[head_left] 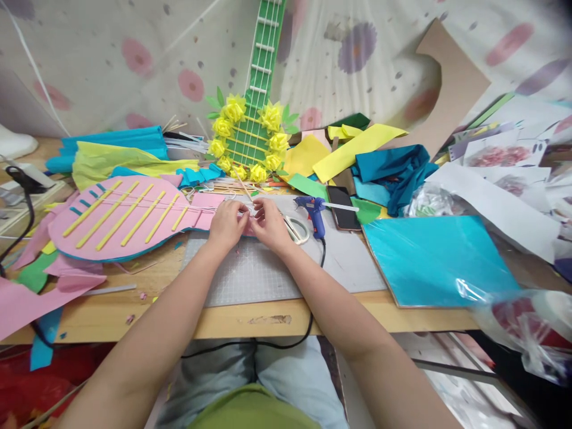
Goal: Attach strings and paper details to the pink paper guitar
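Observation:
My left hand [227, 224] and my right hand [271, 223] meet over the grey cutting mat [250, 274], fingers pinched together on a small pink paper piece [247, 224] between them. The piece sits at the narrow end of a pink paper guitar [120, 220] with yellow strips that lies to the left. A green paper guitar [257, 119] ringed with yellow flowers leans against the wall behind. White-handled scissors [297, 230] and a blue glue gun [316, 213] lie just right of my right hand.
A phone [343, 207] lies beside the glue gun. A teal sheet on cardboard [435, 259] covers the right side. Coloured paper scraps pile up at the back and left. The glue gun's black cable [313, 310] runs over the table's front edge. A plastic bag [522, 322] sits at the right.

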The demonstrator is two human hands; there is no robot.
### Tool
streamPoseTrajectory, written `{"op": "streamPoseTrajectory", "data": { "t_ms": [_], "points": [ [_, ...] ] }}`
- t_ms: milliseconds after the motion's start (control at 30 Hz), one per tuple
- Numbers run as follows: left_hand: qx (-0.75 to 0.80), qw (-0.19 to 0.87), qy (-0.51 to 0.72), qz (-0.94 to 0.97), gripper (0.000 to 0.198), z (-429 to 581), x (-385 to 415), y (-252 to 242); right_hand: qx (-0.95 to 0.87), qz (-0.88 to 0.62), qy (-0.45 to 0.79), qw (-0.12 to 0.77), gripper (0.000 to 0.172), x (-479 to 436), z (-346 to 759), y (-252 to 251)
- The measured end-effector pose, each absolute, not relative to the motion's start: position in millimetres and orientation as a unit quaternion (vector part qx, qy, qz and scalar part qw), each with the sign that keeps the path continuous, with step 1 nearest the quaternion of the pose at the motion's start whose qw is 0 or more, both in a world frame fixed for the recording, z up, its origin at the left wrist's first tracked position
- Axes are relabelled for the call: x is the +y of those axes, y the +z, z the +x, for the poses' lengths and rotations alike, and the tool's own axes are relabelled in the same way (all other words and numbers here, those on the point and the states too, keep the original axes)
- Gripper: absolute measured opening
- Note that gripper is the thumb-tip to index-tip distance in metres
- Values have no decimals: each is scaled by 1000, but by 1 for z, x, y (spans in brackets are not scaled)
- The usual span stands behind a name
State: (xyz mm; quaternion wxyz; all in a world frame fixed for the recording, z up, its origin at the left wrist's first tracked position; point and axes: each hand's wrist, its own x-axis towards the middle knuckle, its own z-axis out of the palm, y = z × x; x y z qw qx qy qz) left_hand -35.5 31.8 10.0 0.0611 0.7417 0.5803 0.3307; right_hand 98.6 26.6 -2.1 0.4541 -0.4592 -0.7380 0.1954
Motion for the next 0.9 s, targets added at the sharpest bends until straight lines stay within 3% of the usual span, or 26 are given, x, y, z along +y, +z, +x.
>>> {"op": "streamPoseTrajectory", "data": {
  "t_ms": [333,533,900],
  "points": [
    [587,167,360,705,11,-35,39,3,-722,-468,236,452,31,35,104,-6],
    [579,235,356,696,17,-36,41,7,-741,-516,116,413,14,29,103,0],
    [568,282,355,687,20,-36,39,10,-756,-499,119,407,14,31,104,-7]
  ]
}}
